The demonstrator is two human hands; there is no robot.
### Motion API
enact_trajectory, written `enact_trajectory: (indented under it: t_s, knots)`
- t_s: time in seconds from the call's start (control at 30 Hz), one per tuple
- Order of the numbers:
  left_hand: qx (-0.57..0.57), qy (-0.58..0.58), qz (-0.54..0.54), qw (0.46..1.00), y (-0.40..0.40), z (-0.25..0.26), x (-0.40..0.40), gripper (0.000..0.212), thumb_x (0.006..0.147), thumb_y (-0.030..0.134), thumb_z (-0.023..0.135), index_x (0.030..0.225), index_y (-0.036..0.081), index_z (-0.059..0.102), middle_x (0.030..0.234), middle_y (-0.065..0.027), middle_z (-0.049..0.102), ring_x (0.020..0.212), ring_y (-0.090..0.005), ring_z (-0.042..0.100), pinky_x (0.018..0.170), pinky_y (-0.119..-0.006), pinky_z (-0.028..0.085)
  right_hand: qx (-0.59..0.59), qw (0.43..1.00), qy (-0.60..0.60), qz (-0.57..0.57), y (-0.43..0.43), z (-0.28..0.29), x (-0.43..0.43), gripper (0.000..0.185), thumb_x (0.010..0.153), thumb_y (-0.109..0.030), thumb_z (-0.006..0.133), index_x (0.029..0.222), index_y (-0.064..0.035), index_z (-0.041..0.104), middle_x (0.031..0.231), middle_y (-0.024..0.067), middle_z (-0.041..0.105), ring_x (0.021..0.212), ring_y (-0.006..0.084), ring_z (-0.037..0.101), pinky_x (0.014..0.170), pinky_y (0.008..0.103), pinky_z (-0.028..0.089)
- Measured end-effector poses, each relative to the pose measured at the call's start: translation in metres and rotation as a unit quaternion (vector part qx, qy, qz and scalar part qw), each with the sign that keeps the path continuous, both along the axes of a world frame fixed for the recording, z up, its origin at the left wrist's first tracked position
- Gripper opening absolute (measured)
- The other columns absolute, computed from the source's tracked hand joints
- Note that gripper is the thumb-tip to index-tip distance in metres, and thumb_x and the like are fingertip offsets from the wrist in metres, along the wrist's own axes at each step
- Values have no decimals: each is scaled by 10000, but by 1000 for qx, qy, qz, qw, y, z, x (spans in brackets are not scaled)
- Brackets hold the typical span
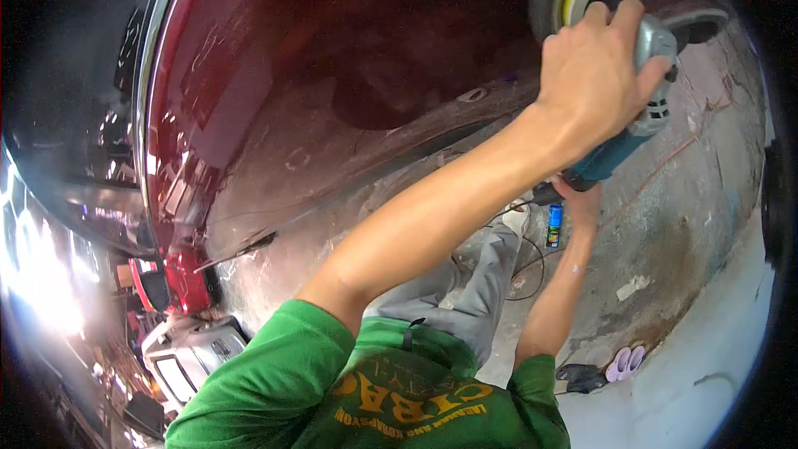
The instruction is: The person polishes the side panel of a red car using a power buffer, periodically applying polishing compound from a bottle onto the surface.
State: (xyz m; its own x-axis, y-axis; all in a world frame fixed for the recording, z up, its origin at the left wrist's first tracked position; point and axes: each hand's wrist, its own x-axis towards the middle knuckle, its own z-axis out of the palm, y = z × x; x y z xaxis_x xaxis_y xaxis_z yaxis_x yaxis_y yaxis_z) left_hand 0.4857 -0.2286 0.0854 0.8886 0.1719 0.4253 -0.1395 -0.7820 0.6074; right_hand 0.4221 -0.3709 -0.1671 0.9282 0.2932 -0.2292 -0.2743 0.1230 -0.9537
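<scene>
A rotary polisher point(654, 43) with a silver gear head and a teal body is held in both hands. My left hand point(592, 65) grips its head, fingers over the top. Its round pad point(548, 0), with a yellow and white backing, is against or very close to a glossy maroon car panel point(399, 31); contact cannot be told. At the rear end of the tool, my right hand point(583, 196) is wrapped around the handle, partly hidden by the tool body. A dark power cord point(542, 262) runs from that end down to the floor.
Near my feet, a blue and black can point(554, 224) stands on the worn concrete floor point(654, 231). An orange-red cord point(667, 165) crosses the floor at right. Lilac clogs point(625, 363) and dark footwear point(580, 378) lie by the pale wall point(679, 405). Other vehicles appear at left.
</scene>
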Motion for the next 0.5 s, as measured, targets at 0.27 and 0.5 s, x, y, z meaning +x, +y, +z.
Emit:
enact_trajectory:
  t_s: [0.27,0.5]
  knots:
    - [-10,25,65,998,95,-14,-143,558,847,289,764,1282,-3,572,1128,-198,679,1015,-274,682,875,-360,535,-89,988,-60,107,102,-34,-119,916,607,-279,921,1350,24,477,1255,146,613,1138,260,587,989,372,462]
    - [-65,91,161,981,233,-78,-366,526,927,133,656,1392,-28,468,1241,-128,621,1115,-179,593,953,-302,471,152,959,42,237,252,-41,-279,934,642,-190,878,1430,-45,397,1326,153,576,1230,245,549,1021,353,438]
